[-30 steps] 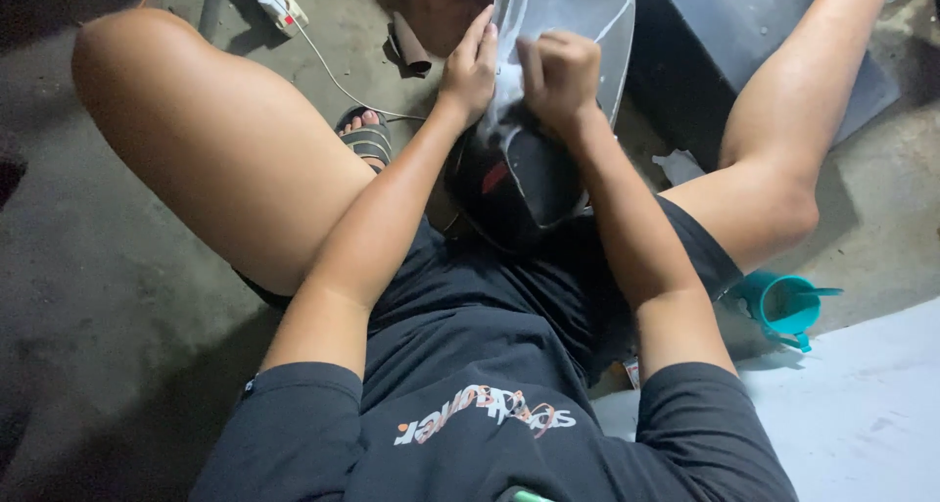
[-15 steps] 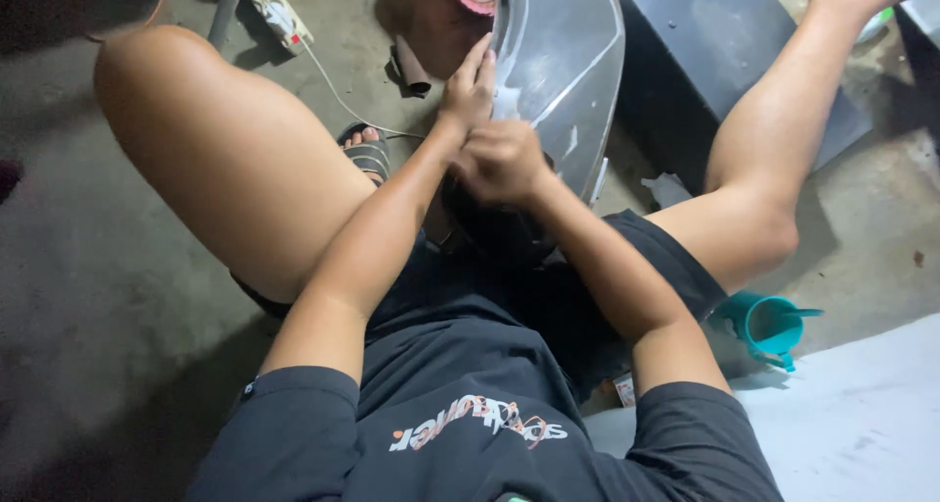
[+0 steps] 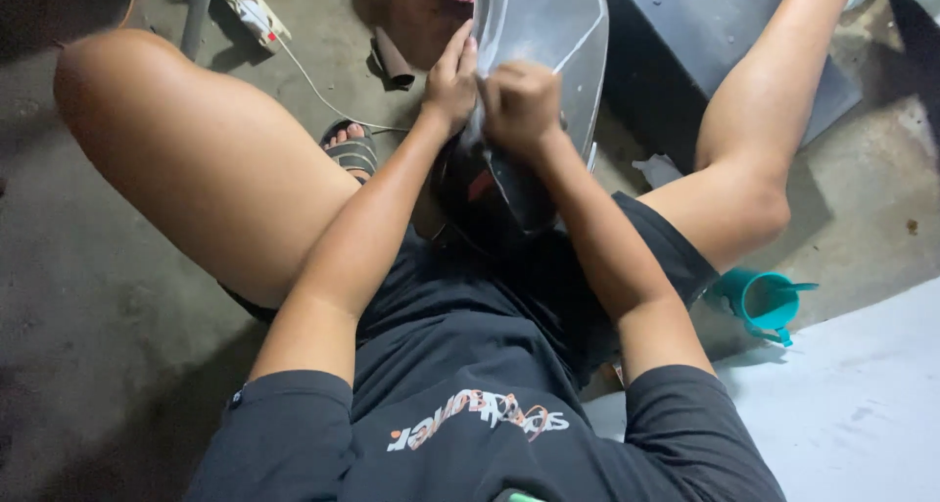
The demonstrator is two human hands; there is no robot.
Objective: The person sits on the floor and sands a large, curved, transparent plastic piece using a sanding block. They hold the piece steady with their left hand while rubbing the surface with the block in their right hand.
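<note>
A person sits on a concrete floor [image 3: 117, 365] with knees spread, and a grey moulded panel [image 3: 548, 42] stands between the legs, its glossy face toward the camera. Below the panel, just under the hands, a dark rounded part [image 3: 499, 193] with a red patch sits against the lap; what it is cannot be told.

The left hand [image 3: 452, 81] lies flat against the panel's left edge, fingers together and stretched up along it, pressing rather than gripping. The right hand [image 3: 522, 105] is balled into a fist on the panel's lower middle, just beside the left hand; it looks clenched on something pale at the panel's surface, but what it holds cannot be told.

Left of the panel lie a short brown tube [image 3: 392, 61] and, farther out, a white power strip [image 3: 250, 7] with its cord. A sandalled foot [image 3: 351, 149] shows below the tube. Right of the panel stands a dark box [image 3: 725, 32], and well below it a teal cup [image 3: 764, 301] rests on the floor.
</note>
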